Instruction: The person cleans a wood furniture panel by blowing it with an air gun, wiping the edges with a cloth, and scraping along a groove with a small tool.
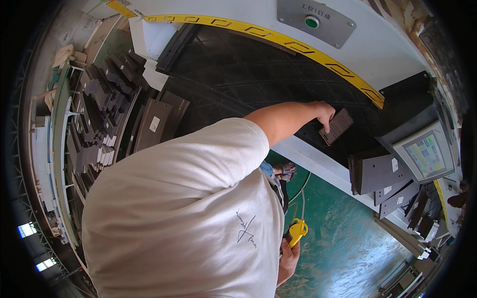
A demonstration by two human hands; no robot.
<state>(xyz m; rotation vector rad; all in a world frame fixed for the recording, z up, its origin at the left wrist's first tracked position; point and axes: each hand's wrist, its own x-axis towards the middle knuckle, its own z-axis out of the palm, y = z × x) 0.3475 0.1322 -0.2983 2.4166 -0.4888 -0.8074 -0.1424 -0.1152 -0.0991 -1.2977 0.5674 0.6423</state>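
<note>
My left hand [325, 113] reaches across the black padded surface to a smartphone [336, 127]. One finger or the thumb lies over the phone's near edge; the other fingers are curled, and whether they grip it is hidden. The phone's lit screen faces up and bears writing. Low in the view, beside my light T-shirt, my right hand [289, 260] holds a yellow air blow gun [297, 232]. A pale hose [303, 205] runs from the gun over the green floor.
A machine's control screen [427, 153] stands at the right, near dark labelled panels [378, 172]. Yellow edging [231, 25] and a green push button [312, 22] are on the white machine beam above. At the left, a rack holds stacked dark boards [108, 108]; further panels [153, 124] lean nearer.
</note>
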